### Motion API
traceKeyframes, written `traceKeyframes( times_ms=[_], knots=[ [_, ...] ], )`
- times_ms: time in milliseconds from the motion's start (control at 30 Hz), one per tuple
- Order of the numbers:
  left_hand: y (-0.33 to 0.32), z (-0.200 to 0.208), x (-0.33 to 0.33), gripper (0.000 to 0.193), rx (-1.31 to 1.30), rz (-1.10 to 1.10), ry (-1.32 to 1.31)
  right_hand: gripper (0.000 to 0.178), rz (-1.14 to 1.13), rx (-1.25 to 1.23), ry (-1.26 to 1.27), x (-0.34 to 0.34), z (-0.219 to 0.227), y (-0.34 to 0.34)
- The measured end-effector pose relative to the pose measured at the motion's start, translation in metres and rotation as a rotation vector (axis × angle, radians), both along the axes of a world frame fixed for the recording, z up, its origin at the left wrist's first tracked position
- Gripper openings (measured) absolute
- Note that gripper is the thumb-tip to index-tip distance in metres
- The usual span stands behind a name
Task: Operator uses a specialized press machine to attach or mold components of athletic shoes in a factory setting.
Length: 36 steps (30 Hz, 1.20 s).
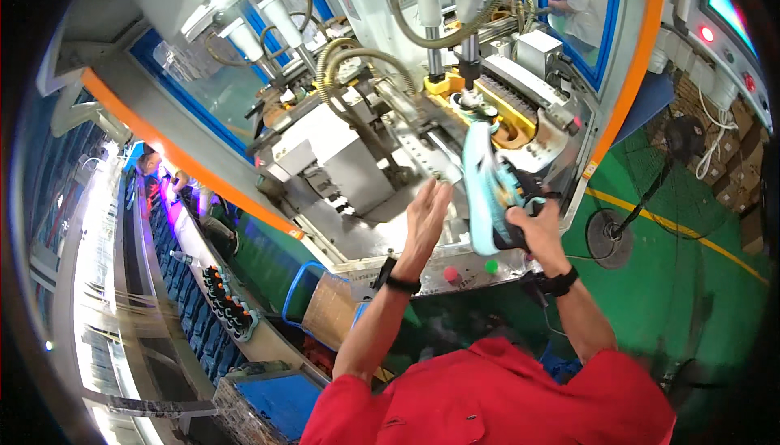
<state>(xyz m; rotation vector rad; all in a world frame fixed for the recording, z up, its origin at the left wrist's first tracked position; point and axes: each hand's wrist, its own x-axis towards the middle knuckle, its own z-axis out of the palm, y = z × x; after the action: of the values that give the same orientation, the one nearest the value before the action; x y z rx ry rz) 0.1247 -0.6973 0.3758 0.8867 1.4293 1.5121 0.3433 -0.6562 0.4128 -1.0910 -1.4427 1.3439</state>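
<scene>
A light-blue and black sports shoe (485,189) is in front of the right-hand station of a large pressing machine. My right hand (540,236) is closed round its lower, black end, thumb across the shoe. The far end of the shoe reaches up to the yellow clamp block (520,125), under a vertical metal rod. Whether they touch, I cannot tell. Just left of the shoe, my left hand (426,219) holds nothing, its fingers stretched toward the machine. Grey metal blocks (349,156) stand farther left on the machine bed.
Pink (452,273) and green (491,267) buttons sit on the machine's front edge. Orange frame posts flank the opening. A black fan (685,138) stands right; a line with several dark shoes (228,305) runs left. Two other people are partly visible, far left and behind the window.
</scene>
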Motion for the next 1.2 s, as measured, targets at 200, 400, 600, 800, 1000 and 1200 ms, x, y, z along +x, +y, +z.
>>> traceKeyframes(
  times_ms=[200, 400, 600, 800, 1000, 1200],
  knots=[
    [0.187, -0.049, -0.008, 0.056, -0.086, 0.16, 0.662, 0.052, -0.25, 0.141, 0.015, 0.045, -0.027, 0.078],
    [0.293, -0.134, -0.049, 0.079, -0.455, 0.363, 0.778, 0.052, -0.377, 0.154, -0.253, 0.05, -0.02, 0.131],
    [0.264, -0.087, -0.087, 0.04, -0.392, 0.375, 0.473, 0.045, -0.213, 0.062, -0.617, -0.007, 0.017, 0.242],
    [0.078, 0.003, -0.11, 0.021, -0.245, 0.061, -0.552, 0.056, 0.124, 0.197, -0.926, -0.18, 0.012, 0.332],
    [-0.143, 0.066, -0.109, 0.058, -0.207, 0.367, -0.365, 0.047, 0.068, 0.216, -1.018, -0.319, -0.075, 0.296],
    [-0.252, 0.091, -0.052, 0.046, -0.265, 1.008, -0.335, 0.061, -0.124, 0.464, -1.048, -0.318, -0.149, 0.28]
  ],
)
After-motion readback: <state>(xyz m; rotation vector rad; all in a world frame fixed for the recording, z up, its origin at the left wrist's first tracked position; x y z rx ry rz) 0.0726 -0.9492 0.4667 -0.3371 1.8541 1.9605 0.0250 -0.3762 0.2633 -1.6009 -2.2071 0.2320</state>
